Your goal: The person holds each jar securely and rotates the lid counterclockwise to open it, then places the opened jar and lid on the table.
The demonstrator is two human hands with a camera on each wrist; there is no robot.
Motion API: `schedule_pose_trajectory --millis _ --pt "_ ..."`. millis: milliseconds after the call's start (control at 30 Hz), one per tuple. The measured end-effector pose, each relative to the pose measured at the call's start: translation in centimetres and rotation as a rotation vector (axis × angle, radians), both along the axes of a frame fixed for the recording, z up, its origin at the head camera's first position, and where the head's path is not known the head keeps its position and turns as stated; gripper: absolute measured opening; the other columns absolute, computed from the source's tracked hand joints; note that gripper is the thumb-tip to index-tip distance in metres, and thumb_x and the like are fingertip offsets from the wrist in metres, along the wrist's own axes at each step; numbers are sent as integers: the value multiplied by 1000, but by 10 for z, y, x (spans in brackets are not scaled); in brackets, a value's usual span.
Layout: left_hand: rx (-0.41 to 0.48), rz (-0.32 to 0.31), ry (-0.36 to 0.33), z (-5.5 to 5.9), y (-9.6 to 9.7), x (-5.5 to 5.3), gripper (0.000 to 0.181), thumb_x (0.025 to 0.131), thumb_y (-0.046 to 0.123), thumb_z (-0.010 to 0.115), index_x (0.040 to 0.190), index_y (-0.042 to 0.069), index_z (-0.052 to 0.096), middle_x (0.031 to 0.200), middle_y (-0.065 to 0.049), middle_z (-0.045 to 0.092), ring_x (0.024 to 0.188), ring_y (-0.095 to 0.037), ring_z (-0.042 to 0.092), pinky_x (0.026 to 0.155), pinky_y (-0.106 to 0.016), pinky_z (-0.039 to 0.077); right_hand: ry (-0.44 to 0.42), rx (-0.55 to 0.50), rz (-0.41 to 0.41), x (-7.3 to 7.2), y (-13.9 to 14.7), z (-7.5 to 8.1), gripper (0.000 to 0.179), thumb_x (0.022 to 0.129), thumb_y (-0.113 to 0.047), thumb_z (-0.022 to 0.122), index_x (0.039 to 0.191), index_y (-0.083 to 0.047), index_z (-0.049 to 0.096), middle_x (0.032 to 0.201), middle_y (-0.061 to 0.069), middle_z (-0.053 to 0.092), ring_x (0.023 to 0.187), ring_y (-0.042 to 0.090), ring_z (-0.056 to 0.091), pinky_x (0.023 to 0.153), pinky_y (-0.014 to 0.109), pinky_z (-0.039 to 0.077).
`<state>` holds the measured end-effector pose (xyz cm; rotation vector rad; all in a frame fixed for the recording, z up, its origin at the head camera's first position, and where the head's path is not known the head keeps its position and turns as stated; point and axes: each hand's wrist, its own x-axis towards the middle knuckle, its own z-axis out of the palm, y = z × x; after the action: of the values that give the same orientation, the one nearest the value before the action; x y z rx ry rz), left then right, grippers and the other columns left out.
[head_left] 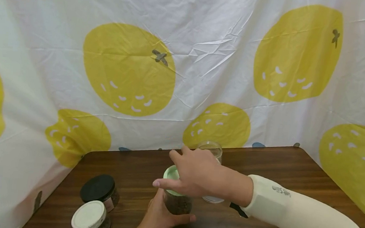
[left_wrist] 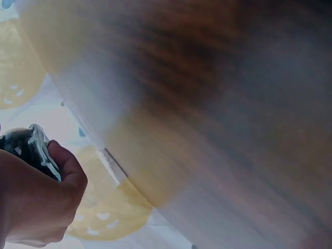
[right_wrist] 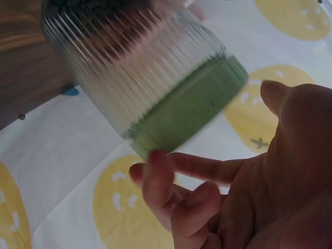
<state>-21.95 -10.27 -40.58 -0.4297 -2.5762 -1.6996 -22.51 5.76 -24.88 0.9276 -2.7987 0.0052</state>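
My left hand [head_left: 161, 214] grips a ribbed clear glass jar [head_left: 178, 205] low on its side, the thumb on the near right. A green lid [head_left: 170, 174] sits on the jar, and dark contents show in its lower part. Above the lid is my right hand [head_left: 197, 170], palm down and thumb stretched to the left. In the right wrist view its fingers are loosely bent, with fingertips right at the edge of the lid [right_wrist: 192, 109] and the thumb apart from it. The left wrist view shows the left hand [left_wrist: 41, 202] round the dark jar base [left_wrist: 23, 142].
On the left of the dark wooden table [head_left: 132, 185] stand a black-lidded jar [head_left: 97, 188] and, nearer, a white-lidded jar [head_left: 88, 217]. A clear container [head_left: 210, 146] stands behind my right hand, partly hidden. A lemon-printed cloth [head_left: 185, 75] hangs around the table.
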Motion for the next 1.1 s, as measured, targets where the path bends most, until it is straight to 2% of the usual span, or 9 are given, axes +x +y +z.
schedule_pose_trajectory --millis 33,200,333,433,700,800,1100 --pt "-2 1 0 0 0 0 96 71 42 92 148 30 35 145 6 52 138 -25 45 112 -60 35 2 21 7 0 0 -2 84 90 -83 38 139 -16 53 118 8 64 83 25 68 64 40 54" --pt "11 -3 -11 2 0 1 98 72 44 91 149 32 32 156 5 41 149 -29 31 114 -67 27 67 66 45 -1 0 -6 73 91 -77 48 127 -14 61 107 7 63 74 25 65 60 40 55" --pt "14 1 -28 3 0 1 97 72 45 91 148 31 32 154 5 42 148 -27 33 114 -66 28 76 65 79 0 2 -5 61 91 -70 54 117 -16 63 100 4 59 63 21 57 56 38 51" --pt "7 5 -40 3 0 0 101 73 46 91 151 26 29 152 2 44 145 -27 38 112 -65 31 48 56 119 0 3 -3 52 91 -62 57 118 -18 62 99 2 56 60 17 52 53 35 47" --pt "23 -26 -30 3 0 -1 100 74 43 91 149 22 29 143 -1 52 130 -22 52 107 -53 44 -66 123 209 1 10 5 56 94 -49 58 143 -23 53 124 4 52 89 20 56 66 32 49" --pt "39 -32 -41 5 1 0 98 73 42 91 148 22 31 142 0 52 129 -20 52 108 -53 43 -91 125 223 2 12 7 55 93 -45 60 144 -24 50 127 4 52 93 20 54 68 31 47" --pt "35 -23 -56 6 1 0 99 73 43 91 149 24 31 144 0 51 134 -24 48 108 -59 39 -73 160 293 4 14 9 55 92 -40 65 142 -24 49 125 2 54 99 20 52 80 32 49"
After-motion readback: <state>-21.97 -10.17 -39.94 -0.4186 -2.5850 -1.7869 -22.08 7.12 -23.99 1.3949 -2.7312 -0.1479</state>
